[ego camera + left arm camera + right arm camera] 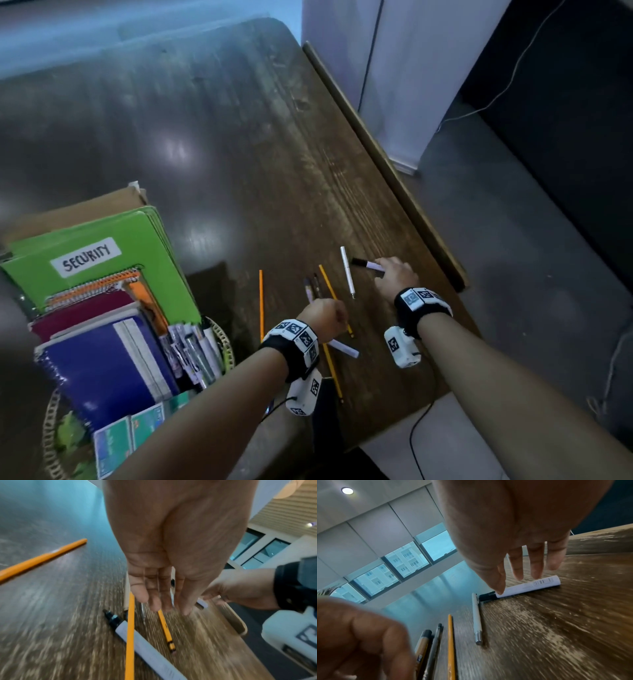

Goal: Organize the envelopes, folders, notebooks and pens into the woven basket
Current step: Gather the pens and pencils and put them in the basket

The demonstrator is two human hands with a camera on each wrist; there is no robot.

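Note:
The woven basket [50, 428] at the lower left holds a green "SECURITY" folder [137, 240], a blue notebook [102, 370] and several pens [191, 356]. Loose on the wooden table lie a white marker with a black cap [368, 264] [530, 586], a white pen [347, 272] [476, 618], two dark pens [313, 287] [435, 642], yellow pencils [261, 301] [42, 557] and a second white marker [344, 347] [145, 649]. My right hand [390, 270] [518, 582] touches the capped marker with straight fingertips. My left hand [325, 317] [168, 608] hovers over the dark pens and a pencil [164, 626], holding nothing.
A raised wooden lip [383, 164] runs along the table's right edge, just beyond the capped marker. Past it are dark floor, a white cabinet [394, 68] and a thin white cable [507, 89]. Bare dark tabletop [171, 120] stretches away behind the basket.

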